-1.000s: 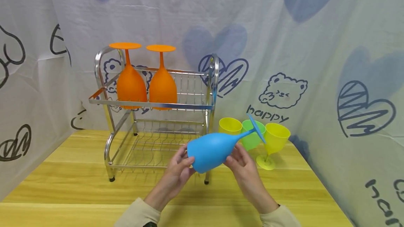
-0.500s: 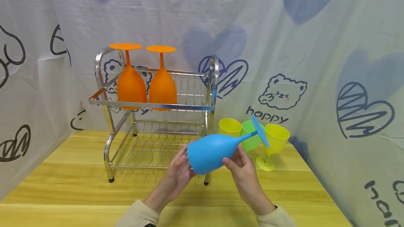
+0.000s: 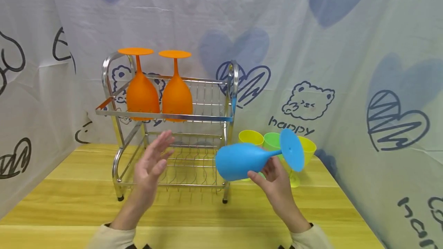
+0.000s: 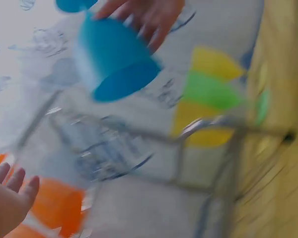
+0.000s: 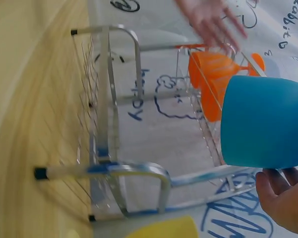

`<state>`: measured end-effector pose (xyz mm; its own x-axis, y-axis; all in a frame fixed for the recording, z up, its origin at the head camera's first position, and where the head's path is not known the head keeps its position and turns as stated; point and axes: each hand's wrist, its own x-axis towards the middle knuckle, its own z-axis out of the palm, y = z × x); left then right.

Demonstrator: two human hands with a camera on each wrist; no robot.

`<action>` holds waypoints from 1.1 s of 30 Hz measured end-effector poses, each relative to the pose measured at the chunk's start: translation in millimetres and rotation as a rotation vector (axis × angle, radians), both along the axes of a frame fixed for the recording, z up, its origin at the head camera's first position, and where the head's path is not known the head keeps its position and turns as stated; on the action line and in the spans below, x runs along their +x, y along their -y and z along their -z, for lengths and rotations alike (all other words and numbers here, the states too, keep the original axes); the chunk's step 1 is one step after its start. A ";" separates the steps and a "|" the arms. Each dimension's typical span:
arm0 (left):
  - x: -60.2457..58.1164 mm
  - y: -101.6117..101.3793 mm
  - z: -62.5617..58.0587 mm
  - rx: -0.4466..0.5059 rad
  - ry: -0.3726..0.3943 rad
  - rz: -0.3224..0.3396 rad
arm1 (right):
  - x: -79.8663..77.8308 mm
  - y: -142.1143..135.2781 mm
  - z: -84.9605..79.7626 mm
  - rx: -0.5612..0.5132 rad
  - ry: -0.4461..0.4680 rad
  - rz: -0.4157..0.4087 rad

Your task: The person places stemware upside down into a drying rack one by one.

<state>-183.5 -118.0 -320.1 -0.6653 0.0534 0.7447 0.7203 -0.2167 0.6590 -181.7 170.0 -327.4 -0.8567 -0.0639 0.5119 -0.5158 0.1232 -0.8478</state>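
Note:
My right hand [image 3: 275, 181] grips a blue plastic goblet [image 3: 242, 160] by the base of its bowl. The goblet lies on its side in the air, mouth to the left and round foot to the right. Apart from it, my left hand [image 3: 150, 168] is raised with fingers spread, in front of the wire rack's lower shelf. In the right wrist view the goblet's bowl [image 5: 263, 121] fills the right side above the fingers. Two orange goblets [image 3: 142, 95] stand upside down on the upper shelf of the metal rack [image 3: 166, 116].
Right of the rack, two yellow goblets [image 3: 251, 136] and a green goblet [image 3: 271, 140] stand upright on the wooden table [image 3: 194, 224], partly behind the blue one. A printed cloth [image 3: 304, 49] hangs behind and along both sides.
My left hand has let go of the blue goblet and moved left. The right hand has kept hold, and the goblet has turned so its foot faces more toward me.

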 end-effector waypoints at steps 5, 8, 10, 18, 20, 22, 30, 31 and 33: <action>-0.6 40.9 -33.2 0.047 -0.124 -0.185 | -3.5 -5.6 -5.9 0.052 -0.124 0.049; -8.4 64.8 -49.3 0.002 -0.187 -0.377 | -3.8 -7.8 -10.5 0.066 -0.147 0.066; -15.6 80.5 -57.7 -0.075 -0.226 -0.538 | -4.6 -9.0 -13.9 0.059 -0.162 0.064; -38.6 127.4 -74.1 -0.358 -0.082 -0.766 | -11.1 -14.2 -27.6 0.011 -0.297 0.061; -43.4 133.3 -75.3 -0.387 0.035 -0.708 | -12.0 -15.9 -32.4 0.015 -0.327 0.073; -48.4 139.5 -75.1 -0.403 0.129 -0.624 | -12.7 -17.3 -38.0 0.010 -0.346 0.077; -63.5 160.9 -75.9 -0.447 0.316 -0.378 | -16.9 -18.8 -62.5 0.067 -0.349 0.127; -64.9 162.3 -76.5 -0.457 0.335 -0.365 | -17.3 -18.7 -65.0 0.079 -0.345 0.133; -67.7 164.2 -77.4 -0.483 0.361 -0.339 | -17.9 -17.8 -70.3 0.092 -0.330 0.143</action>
<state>-251.3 -282.2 -242.7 -0.9056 0.0688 0.4185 0.4137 0.3602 0.8361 -199.6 187.8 -257.1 -0.6503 -0.0134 0.7596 -0.7313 0.2817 -0.6212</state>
